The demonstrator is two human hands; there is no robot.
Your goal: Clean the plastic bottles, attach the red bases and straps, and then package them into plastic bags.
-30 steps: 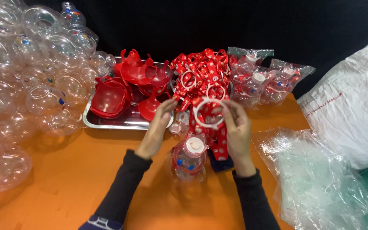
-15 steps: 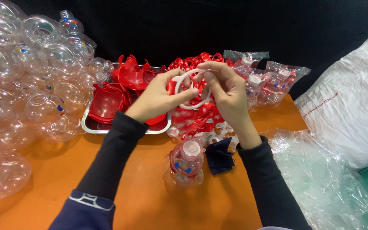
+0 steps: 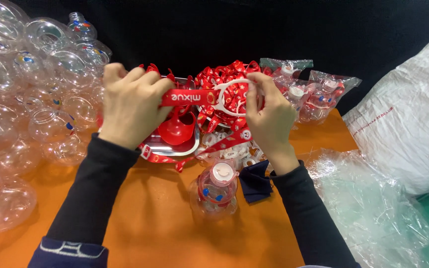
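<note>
Red strap point(image 3: 189, 97) taut between clenched left hand point(image 3: 131, 105) and right hand point(image 3: 270, 115), seemingly pinching white ring point(image 3: 232, 97).

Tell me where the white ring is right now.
In the head view the white ring is up off the table at centre, pinched in the right hand, with the red strap stretched from it to the left hand, above the tray.

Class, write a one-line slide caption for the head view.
Two hands, left hand and right hand, stretch a red strap with white ring above a bottle.
</note>
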